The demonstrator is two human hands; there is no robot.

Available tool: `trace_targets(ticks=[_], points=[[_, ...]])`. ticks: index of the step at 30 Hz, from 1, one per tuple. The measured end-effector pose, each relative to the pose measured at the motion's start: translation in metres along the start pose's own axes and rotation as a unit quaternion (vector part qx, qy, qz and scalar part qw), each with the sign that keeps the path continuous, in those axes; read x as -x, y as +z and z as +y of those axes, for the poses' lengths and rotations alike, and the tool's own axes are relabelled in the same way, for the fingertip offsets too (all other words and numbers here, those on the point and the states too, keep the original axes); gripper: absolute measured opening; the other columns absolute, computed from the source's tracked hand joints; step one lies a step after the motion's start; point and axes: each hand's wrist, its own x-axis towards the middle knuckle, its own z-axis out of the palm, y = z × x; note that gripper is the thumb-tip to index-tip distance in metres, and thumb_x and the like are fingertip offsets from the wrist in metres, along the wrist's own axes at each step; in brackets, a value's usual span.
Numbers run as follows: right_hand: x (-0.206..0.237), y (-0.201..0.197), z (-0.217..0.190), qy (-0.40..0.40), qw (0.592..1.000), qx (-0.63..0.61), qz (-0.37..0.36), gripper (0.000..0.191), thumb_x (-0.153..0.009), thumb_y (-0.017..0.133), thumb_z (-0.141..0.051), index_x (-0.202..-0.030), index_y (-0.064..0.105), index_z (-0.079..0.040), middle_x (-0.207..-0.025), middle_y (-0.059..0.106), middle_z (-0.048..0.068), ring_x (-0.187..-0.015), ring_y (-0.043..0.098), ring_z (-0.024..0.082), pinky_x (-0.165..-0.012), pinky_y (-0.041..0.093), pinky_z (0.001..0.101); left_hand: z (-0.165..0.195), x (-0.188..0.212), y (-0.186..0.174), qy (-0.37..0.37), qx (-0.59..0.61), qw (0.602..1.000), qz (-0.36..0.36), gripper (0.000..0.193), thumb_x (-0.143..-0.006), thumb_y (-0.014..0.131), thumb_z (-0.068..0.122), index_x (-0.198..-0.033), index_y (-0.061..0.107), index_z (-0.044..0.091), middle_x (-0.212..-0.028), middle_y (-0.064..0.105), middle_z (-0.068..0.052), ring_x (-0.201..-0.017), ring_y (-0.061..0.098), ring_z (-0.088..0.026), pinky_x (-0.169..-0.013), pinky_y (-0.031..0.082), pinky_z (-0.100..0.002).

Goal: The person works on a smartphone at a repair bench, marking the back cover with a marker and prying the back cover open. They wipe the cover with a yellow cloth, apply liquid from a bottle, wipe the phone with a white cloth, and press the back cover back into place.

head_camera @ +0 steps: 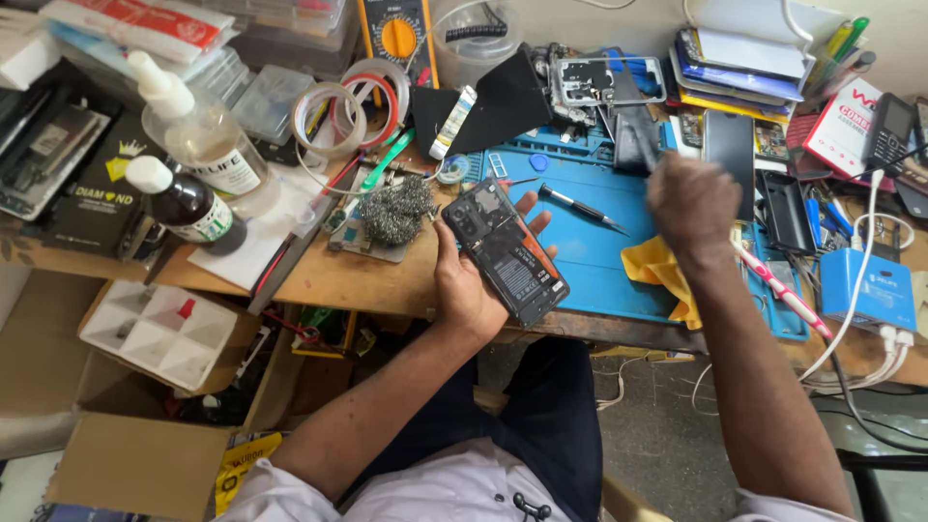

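Down on the cluttered workbench, seen from the head camera, the left hand (471, 280) grips an opened phone (506, 252) with its back cover off, fingers wrapped around the far edge and the thumb along the near side, so the dark insides face up. The phone is held tilted just above the near edge of the blue work mat (580, 242), over the wooden table (358, 275).

The right hand (692, 201) is raised over the mat, well to the right of the phone, and is blurred (whether it is closed on anything I cannot tell). A yellow cloth (657, 271) lies on the mat just under that hand, and a small screwdriver (583, 209) rests on the mat between the two hands.

Left of the phone sits a ball of steel wool (396, 209) on a small board. Further left stand a clear bottle (203, 135) and a dark brown bottle (184, 201), both with white caps, with rolls of tape (348, 106) behind them. A yellow meter (398, 34) leans at the back of the bench, and a blue box (875, 290) with white cables sits at the right edge.
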Motion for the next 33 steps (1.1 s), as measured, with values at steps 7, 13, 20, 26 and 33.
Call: trace_targets(ticks=[7, 13, 20, 26, 33], points=[[0.037, -0.044, -0.01, 0.016, 0.857, -0.501, 0.12, 0.012, -0.115, 0.061, -0.009, -0.114, 0.063, 0.003, -0.091, 0.065, 0.006, -0.082, 0.057, 0.009, -0.074, 0.047, 0.0282, -0.01, -0.012, -0.012, -0.003, -0.008, 1.0, 0.0, 0.082, -0.102, 0.028, 0.074, -0.159, 0.038, 0.016, -0.158, 0.047, -0.013, -0.143, 0.048, -0.033, -0.113, 0.044, -0.059], [0.092, -0.04, -0.09, 0.07, 0.782, -0.612, -0.093, 0.044, -0.104, 0.057, -0.009, -0.148, 0.059, -0.008, -0.093, 0.06, -0.004, -0.083, 0.05, 0.007, -0.074, 0.045, 0.0223, -0.021, -0.02, -0.026, -0.025, 0.005, 0.998, 0.063, 0.086, -0.104, 0.028, 0.075, -0.154, 0.043, 0.007, -0.148, 0.053, -0.017, -0.139, 0.05, -0.031, -0.116, 0.046, -0.049], [0.1, -0.049, -0.12, -0.056, 0.914, -0.402, -0.004, 0.073, -0.085, 0.08, -0.025, -0.148, 0.054, 0.001, -0.114, 0.055, 0.018, -0.104, 0.055, 0.028, -0.088, 0.048, 0.0368, -0.019, -0.018, -0.013, 0.02, -0.009, 1.0, 0.001, 0.082, -0.104, 0.021, 0.072, -0.158, 0.037, 0.012, -0.153, 0.051, -0.014, -0.14, 0.05, -0.029, -0.118, 0.044, -0.045], [0.109, -0.047, -0.123, -0.093, 0.929, -0.358, 0.019, 0.098, -0.072, 0.09, -0.035, -0.149, 0.047, 0.008, -0.116, 0.054, 0.021, -0.108, 0.053, 0.033, -0.093, 0.048, 0.0437, -0.017, -0.016, -0.007, 0.012, -0.039, 0.999, 0.008, 0.082, -0.104, 0.016, 0.071, -0.158, 0.035, 0.012, -0.155, 0.048, -0.013, -0.143, 0.047, -0.028, -0.12, 0.043, -0.047], [0.099, -0.036, -0.075, 0.11, 0.739, -0.664, 0.033, 0.033, -0.103, 0.07, -0.009, -0.131, 0.069, 0.008, -0.104, 0.069, 0.006, -0.089, 0.062, 0.011, -0.08, 0.05, 0.0262, -0.019, -0.017, -0.013, -0.009, 0.016, 1.0, -0.002, 0.082, -0.105, 0.026, 0.073, -0.157, 0.04, 0.011, -0.155, 0.048, -0.016, -0.14, 0.051, -0.033, -0.112, 0.049, -0.052]])
